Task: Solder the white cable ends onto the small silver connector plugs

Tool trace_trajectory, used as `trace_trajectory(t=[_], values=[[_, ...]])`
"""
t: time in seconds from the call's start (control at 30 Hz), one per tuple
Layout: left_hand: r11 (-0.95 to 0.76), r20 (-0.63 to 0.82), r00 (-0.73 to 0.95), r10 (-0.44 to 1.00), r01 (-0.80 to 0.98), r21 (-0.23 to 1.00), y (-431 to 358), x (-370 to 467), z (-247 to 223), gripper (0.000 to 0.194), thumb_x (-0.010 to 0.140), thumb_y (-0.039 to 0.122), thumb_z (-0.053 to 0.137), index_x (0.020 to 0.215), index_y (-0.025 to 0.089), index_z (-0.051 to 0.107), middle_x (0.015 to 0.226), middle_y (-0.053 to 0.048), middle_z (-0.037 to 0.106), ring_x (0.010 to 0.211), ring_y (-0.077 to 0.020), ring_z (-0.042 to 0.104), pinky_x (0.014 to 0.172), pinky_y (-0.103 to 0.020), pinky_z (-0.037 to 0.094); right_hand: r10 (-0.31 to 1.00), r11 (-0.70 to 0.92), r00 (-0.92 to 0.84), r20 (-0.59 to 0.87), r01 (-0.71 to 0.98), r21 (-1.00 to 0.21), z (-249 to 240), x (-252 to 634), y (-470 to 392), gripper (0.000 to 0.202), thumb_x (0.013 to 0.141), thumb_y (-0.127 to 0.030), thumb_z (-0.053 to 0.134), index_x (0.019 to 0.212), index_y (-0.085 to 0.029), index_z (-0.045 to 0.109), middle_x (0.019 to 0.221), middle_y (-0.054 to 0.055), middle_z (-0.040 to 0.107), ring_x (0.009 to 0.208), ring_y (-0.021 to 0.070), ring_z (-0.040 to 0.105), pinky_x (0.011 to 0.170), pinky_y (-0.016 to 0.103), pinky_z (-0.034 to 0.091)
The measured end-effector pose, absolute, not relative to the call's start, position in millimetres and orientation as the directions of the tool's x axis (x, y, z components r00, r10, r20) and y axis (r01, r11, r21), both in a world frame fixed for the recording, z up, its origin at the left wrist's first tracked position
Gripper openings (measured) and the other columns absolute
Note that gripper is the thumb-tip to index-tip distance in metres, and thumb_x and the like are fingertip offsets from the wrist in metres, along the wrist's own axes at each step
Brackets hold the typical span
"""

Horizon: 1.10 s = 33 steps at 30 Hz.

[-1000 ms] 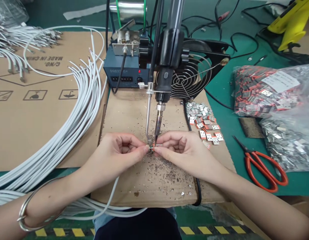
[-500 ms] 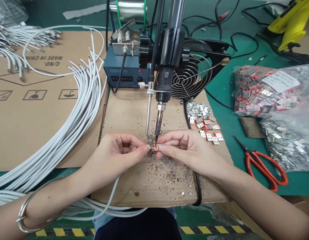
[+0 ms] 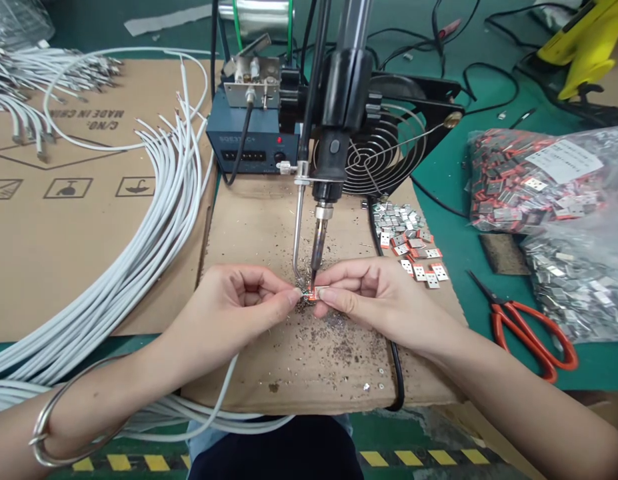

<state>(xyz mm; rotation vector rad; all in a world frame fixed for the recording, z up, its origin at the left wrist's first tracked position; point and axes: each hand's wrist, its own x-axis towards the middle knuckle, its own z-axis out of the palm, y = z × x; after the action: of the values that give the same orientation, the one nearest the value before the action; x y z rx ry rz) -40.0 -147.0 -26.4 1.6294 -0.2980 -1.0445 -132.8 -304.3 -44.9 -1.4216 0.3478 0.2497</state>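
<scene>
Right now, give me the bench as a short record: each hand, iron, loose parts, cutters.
Left hand: pinching a white cable near its end
Right hand: pinching an orange-and-metal connector
Soldering iron: tip at the connector; contact unclear
Loose connectors: on the cardboard, beyond the right hand
Cutters: orange-handled, on the green tabletop, right of the cardboard

An orange, silvery connector [image 3: 313, 293] (partly covered) lies between the hands [image 3: 251, 297] [image 3: 373, 293].
</scene>
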Motion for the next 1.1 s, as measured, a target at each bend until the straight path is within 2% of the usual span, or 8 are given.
trace_trajectory(t=[0.23,0.57,0.8,0.87,0.97,1.1], values=[[-0.338,-0.443,0.576,-0.687,0.286,0.896,-145,-39,-28,0.013,0.07,0.01,0.063,0.058,0.013,0.067,0.039,0.009,0.049,0.03,0.0004,0.035,0.027,-0.008,0.022,-0.037,0.15,0.926,-0.375,-0.365,-0.919,-44,-133,-306,0.01,0.076,-0.021,0.065,0.081,-0.012,0.065,0.067,0.005,0.071,0.058,0.0102,0.062,0.049,0.019,0.041],[-0.348,-0.402,0.578,-0.71,0.209,0.914,-145,-39,-29,0.011,0.071,0.013,0.063,0.061,0.013,0.067,0.04,0.007,0.048,0.031,-0.0023,0.033,0.026,-0.013,0.019,-0.065,0.157,0.933,-0.354,-0.341,-0.927,-45,-134,-303,0.008,0.074,-0.02,0.067,0.079,-0.014,0.065,0.068,0.004,0.071,0.065,0.0129,0.066,0.061,0.023,0.05],[-0.41,-0.407,0.562,-0.72,0.129,0.903,-141,-39,-32,0.012,0.073,0.018,0.062,0.063,0.012,0.066,0.045,0.005,0.051,0.035,-0.004,0.034,0.03,-0.014,0.024,-0.092,0.09,0.915,-0.394,-0.386,-0.918,-49,-136,-299,0.018,0.074,-0.027,0.068,0.084,-0.013,0.064,0.072,0.006,0.071,0.066,0.0146,0.064,0.056,0.025,0.046],[-0.41,-0.352,0.575,-0.738,0.032,0.912,-139,-42,-34,0.012,0.074,0.019,0.061,0.067,0.012,0.067,0.047,0.003,0.053,0.038,-0.0054,0.038,0.033,-0.015,0.028,-0.09,0.082,0.914,-0.396,-0.389,-0.918,-50,-138,-299,0.018,0.074,-0.027,0.068,0.084,-0.013,0.063,0.073,0.006,0.071,0.064,0.0138,0.063,0.055,0.024,0.045],[-0.346,-0.15,0.57,-0.808,-0.252,0.904,-133,-48,-37,0.011,0.076,0.017,0.06,0.072,0.013,0.07,0.052,0.001,0.058,0.044,-0.0073,0.043,0.038,-0.016,0.033,-0.059,0.06,0.915,-0.399,-0.396,-0.916,-48,-142,-301,0.012,0.077,-0.025,0.066,0.079,-0.014,0.061,0.072,0.005,0.071,0.062,0.012,0.062,0.053,0.023,0.042],[-0.183,0.087,0.423,-0.902,-0.559,0.809,-126,-53,-36,0.011,0.079,0.01,0.058,0.078,0.013,0.069,0.056,0.002,0.056,0.048,-0.0073,0.046,0.041,-0.015,0.035,0.054,0.095,0.913,-0.404,-0.408,-0.908,-44,-148,-307,0.011,0.075,-0.022,0.068,0.075,-0.014,0.06,0.071,0.005,0.071,0.065,0.0118,0.064,0.053,0.021,0.043]])
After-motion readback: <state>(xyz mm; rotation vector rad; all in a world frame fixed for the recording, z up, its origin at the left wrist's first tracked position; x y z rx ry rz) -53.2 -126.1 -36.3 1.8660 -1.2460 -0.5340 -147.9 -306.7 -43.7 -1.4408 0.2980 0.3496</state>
